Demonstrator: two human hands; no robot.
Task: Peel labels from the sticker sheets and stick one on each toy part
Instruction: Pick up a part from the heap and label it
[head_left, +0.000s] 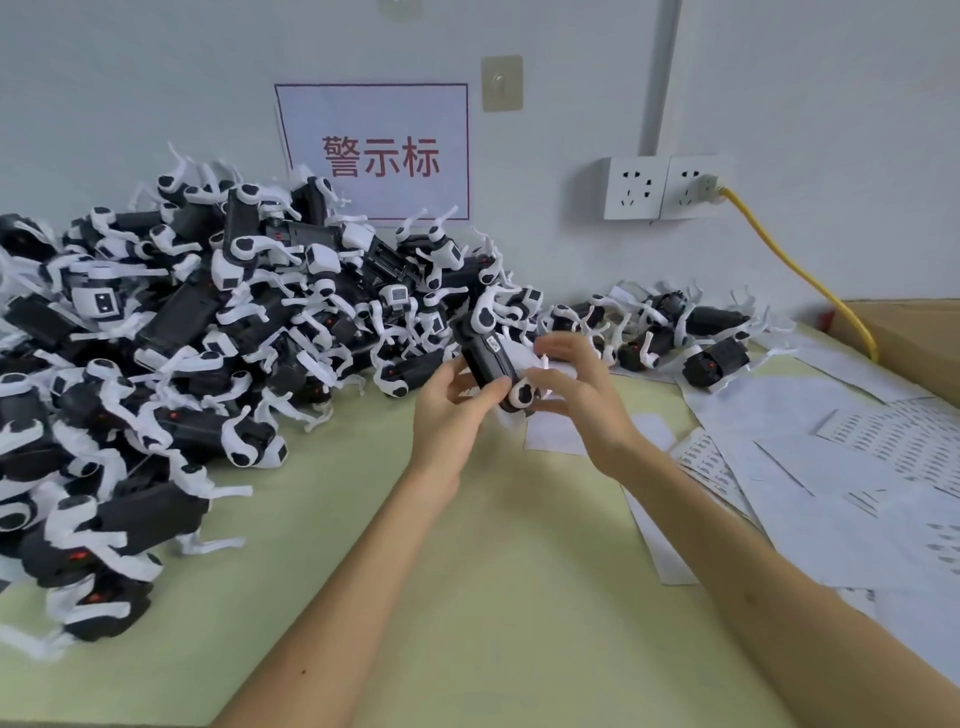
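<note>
Both hands are raised above the pale green counter and grip one black-and-white toy part between them. The left hand pinches its black body with thumb and curled fingers, and the right hand curls around its white end. A small white label sits on the upper face of the black body. A large pile of toy parts covers the left of the counter up to the wall, and a smaller group lies behind the hands to the right. Sticker sheets overlap on the right side, beside a cardboard box. On the wall are a red-lettered sign and sockets with a yellow cable plugged in.
</note>
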